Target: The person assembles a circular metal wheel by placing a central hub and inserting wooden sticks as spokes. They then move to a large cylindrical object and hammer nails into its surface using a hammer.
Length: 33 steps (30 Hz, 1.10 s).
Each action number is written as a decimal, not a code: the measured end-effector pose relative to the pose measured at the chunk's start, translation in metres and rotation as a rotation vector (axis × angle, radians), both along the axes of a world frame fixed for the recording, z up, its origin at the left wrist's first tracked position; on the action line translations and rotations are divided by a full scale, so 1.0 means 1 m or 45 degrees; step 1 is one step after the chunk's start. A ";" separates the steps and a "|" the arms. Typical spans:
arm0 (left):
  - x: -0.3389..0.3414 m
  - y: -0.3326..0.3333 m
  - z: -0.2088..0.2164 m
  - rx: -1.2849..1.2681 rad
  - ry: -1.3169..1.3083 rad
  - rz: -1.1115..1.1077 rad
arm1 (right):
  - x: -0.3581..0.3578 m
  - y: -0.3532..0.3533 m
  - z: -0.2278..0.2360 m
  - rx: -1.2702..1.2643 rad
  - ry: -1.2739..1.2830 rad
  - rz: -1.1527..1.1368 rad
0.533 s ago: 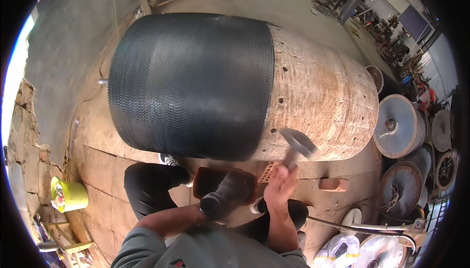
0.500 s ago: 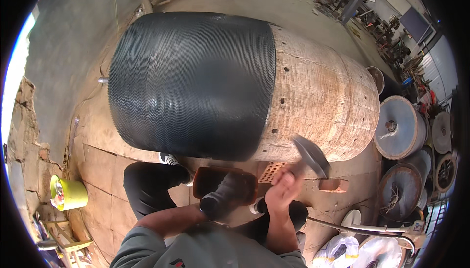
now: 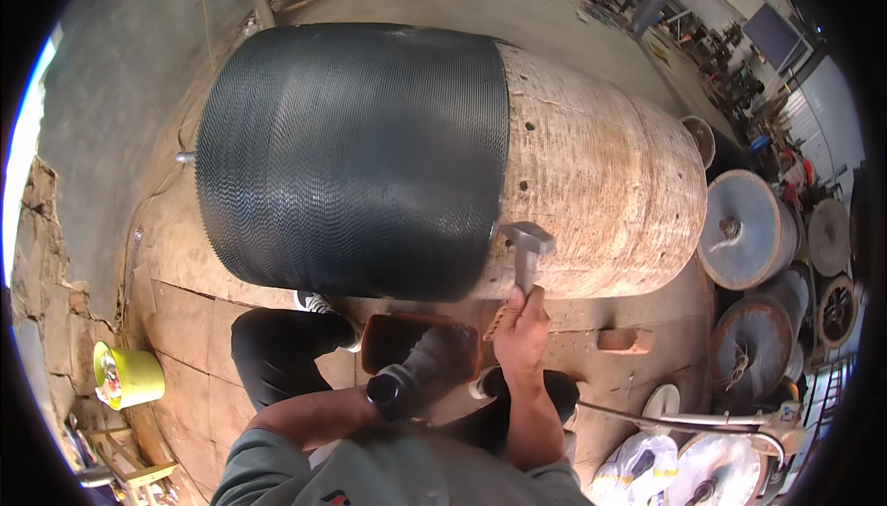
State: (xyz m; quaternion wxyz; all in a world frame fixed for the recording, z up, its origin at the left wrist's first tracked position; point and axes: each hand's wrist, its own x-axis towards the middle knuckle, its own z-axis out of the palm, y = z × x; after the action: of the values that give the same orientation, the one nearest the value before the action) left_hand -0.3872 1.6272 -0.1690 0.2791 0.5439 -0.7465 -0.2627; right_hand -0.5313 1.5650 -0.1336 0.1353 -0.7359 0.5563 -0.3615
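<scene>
A hammer stands nearly upright in my right hand (image 3: 522,335), its fingers closed round the handle. The metal hammer head (image 3: 530,238) is over the lower part of a big wooden roller (image 3: 610,182), close to the edge of its dark covering; whether it touches the wood I cannot tell. That covering (image 3: 351,155) is black, finely ridged or toothed, and wraps the roller's left part. Dark holes run down the bare wood beside it. My left hand (image 3: 430,360), in a grey glove, is above a reddish-brown tray (image 3: 377,344); its fingers are blurred.
A brick (image 3: 625,341) lies on the floor right of my right hand. Several metal-ended rollers (image 3: 747,229) stand at the right, above white plastic bags (image 3: 633,469). At the left are a yellow-green bucket (image 3: 139,377) and a small wooden stool (image 3: 139,469).
My right hand has swung the hammer up and left, from beside the roller's lower edge to near the covering's edge. My left hand stays over the tray.
</scene>
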 end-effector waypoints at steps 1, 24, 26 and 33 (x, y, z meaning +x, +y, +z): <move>0.001 -0.001 0.002 0.016 0.075 0.070 | -0.001 0.002 0.003 0.179 -0.172 -0.046; 0.134 -0.146 0.089 -1.443 -0.568 0.449 | 0.004 -0.014 0.013 -0.353 -0.428 0.075; 0.134 -0.148 0.089 -1.401 -0.574 0.487 | 0.006 -0.020 0.012 -0.225 -0.092 -0.036; 0.145 -0.153 0.091 -1.089 -0.561 0.670 | -0.003 -0.015 0.002 -0.492 -0.440 0.179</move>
State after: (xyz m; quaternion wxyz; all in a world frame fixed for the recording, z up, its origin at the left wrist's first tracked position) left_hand -0.2419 1.4745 -0.0784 0.3686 0.5923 -0.6663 0.2632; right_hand -0.5346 1.5502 -0.1313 0.1101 -0.7123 0.3931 -0.5709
